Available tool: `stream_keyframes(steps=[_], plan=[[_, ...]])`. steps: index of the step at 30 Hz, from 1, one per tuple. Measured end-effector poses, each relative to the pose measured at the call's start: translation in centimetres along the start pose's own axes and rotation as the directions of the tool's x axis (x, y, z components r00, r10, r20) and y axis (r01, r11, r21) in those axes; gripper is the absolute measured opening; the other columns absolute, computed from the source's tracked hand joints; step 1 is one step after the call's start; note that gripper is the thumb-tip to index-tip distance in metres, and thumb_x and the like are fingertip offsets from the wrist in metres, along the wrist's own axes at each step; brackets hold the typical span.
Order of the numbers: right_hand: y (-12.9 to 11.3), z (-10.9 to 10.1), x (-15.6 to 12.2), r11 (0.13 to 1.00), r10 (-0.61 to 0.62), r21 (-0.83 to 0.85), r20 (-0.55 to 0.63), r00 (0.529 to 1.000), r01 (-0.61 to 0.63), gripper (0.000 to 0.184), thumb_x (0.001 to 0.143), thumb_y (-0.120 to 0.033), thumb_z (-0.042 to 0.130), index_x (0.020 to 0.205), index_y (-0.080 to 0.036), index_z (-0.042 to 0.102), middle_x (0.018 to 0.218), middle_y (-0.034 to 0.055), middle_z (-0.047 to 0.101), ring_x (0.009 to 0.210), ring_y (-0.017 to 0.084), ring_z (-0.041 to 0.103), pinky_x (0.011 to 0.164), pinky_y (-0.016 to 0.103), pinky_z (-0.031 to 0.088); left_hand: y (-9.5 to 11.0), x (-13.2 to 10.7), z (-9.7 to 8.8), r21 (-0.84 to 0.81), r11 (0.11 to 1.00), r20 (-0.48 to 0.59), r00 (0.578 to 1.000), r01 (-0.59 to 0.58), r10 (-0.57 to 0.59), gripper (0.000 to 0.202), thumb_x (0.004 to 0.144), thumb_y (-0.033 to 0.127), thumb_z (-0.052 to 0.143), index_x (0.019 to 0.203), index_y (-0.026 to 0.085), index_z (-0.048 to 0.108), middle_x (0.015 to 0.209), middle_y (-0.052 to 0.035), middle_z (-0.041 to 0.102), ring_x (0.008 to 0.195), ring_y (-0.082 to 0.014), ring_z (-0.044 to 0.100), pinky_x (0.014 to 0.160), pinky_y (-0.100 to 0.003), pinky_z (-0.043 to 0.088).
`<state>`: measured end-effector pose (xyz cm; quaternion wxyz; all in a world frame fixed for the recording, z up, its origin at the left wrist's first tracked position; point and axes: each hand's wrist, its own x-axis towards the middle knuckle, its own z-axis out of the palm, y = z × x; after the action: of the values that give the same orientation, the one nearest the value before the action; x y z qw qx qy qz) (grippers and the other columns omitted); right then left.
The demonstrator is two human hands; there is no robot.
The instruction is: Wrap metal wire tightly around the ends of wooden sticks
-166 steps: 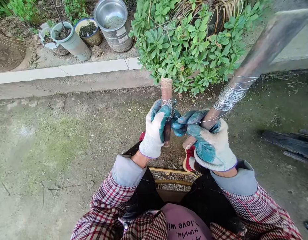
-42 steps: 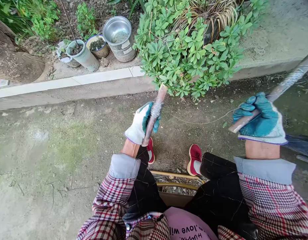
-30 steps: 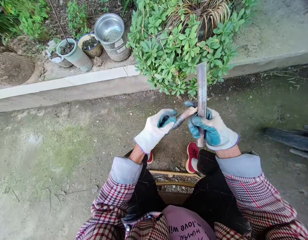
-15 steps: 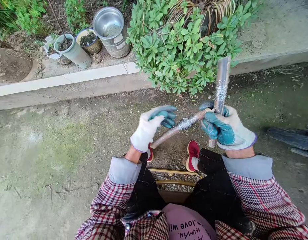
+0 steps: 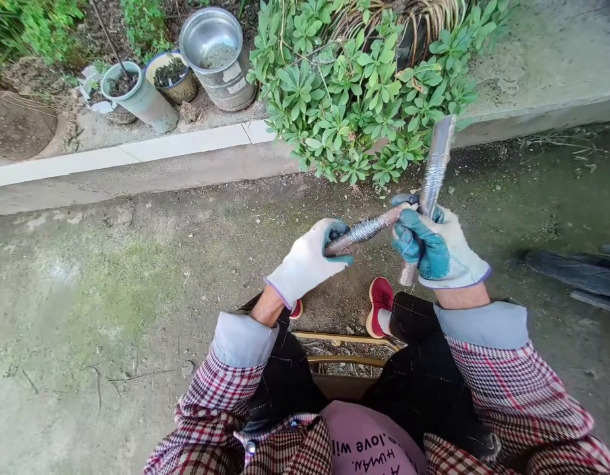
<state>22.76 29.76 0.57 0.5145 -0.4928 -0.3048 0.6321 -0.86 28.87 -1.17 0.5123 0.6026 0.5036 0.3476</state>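
In the head view my left hand (image 5: 309,257), in a white glove with a teal-coated palm, is closed round the lower left end of a brown stick wound with silvery wire (image 5: 366,229). My right hand (image 5: 433,247), gloved alike, grips a second wire-wound stick (image 5: 436,165), which stands nearly upright with a slight lean to the right. Its lower end sticks out beneath the glove. The first stick's upper end reaches the right-hand fingers, beside the second stick; how the two meet there is hidden by the glove.
Leafy green shrubs (image 5: 354,99) hang over a low concrete ledge (image 5: 186,161) ahead. A metal pot (image 5: 220,72) and a pale planter (image 5: 141,99) stand on it. Red shoes (image 5: 380,307) rest on the dirt floor. A dark shoe (image 5: 566,267) lies at the right.
My left hand, open beside the slanted stick before, has closed round its lower end. That stick has risen to a flatter slant. The right hand has shifted slightly left, and its stick leans more.
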Motion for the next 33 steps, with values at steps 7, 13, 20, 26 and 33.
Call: stream_keyframes(steps=[7,13,20,26,33], plan=[[-1.5,-1.2,0.9,0.992,-0.1,0.072,-0.057,0.993,0.104,0.039,0.064,-0.035,0.099,0.09,-0.023,0.073,0.052,-0.0094,0.051,0.042,0.005,0.036,0.032,0.018,0.026,-0.9,1.5,-1.4,-0.517,0.825,-0.099,0.942,0.227,-0.321,0.033,0.069,0.03,0.08,0.091,0.021,0.057,0.07,0.0071,0.059,0.044,-0.0074,0.049,0.042,-0.026,0.043],[-3.9,-6.6,3.5,0.964,-0.096,0.219,-0.253,0.963,0.154,0.03,0.077,-0.017,0.081,0.067,-0.023,0.053,0.044,-0.0143,0.03,0.041,0.003,0.003,0.034,0.018,-0.004,-2.2,2.3,-5.4,-0.591,0.779,-0.237,0.878,0.21,-0.416,0.037,0.057,0.028,0.084,0.087,0.017,0.064,0.06,0.0087,0.056,0.041,-0.006,0.047,0.038,-0.024,0.041],[-4.1,-10.1,4.4,0.948,-0.135,0.23,-0.34,0.931,0.222,0.042,0.08,-0.009,0.074,0.06,-0.023,0.039,0.043,-0.014,0.021,0.042,0.004,-0.004,0.034,0.02,-0.006,-3.1,2.8,-5.8,-0.603,0.764,-0.191,0.887,0.231,-0.42,0.039,0.058,0.031,0.089,0.084,0.015,0.065,0.06,0.0047,0.061,0.048,-0.0094,0.054,0.044,-0.026,0.047],[-5.2,-10.4,3.6,0.939,-0.112,0.266,-0.366,0.924,0.219,0.038,0.071,-0.002,0.066,0.059,-0.021,0.036,0.044,-0.0143,0.018,0.04,0.002,-0.001,0.036,0.018,-0.008,-4.3,3.9,-5.4,-0.442,0.875,-0.382,0.842,0.196,-0.381,0.031,0.063,0.028,0.085,0.082,0.017,0.063,0.063,0.004,0.062,0.046,-0.0079,0.051,0.043,-0.024,0.046],[-5.4,-11.1,3.2,0.962,-0.127,0.177,-0.384,0.915,0.208,0.028,0.067,0.0,0.057,0.059,-0.023,0.042,0.044,-0.0136,0.021,0.036,0.002,0.009,0.036,0.02,0.002,-3.3,3.8,-5.4,-0.531,0.837,-0.43,0.81,0.132,-0.4,0.028,0.069,0.032,0.078,0.087,0.02,0.06,0.062,0.0055,0.06,0.039,-0.0079,0.046,0.035,-0.024,0.036]])
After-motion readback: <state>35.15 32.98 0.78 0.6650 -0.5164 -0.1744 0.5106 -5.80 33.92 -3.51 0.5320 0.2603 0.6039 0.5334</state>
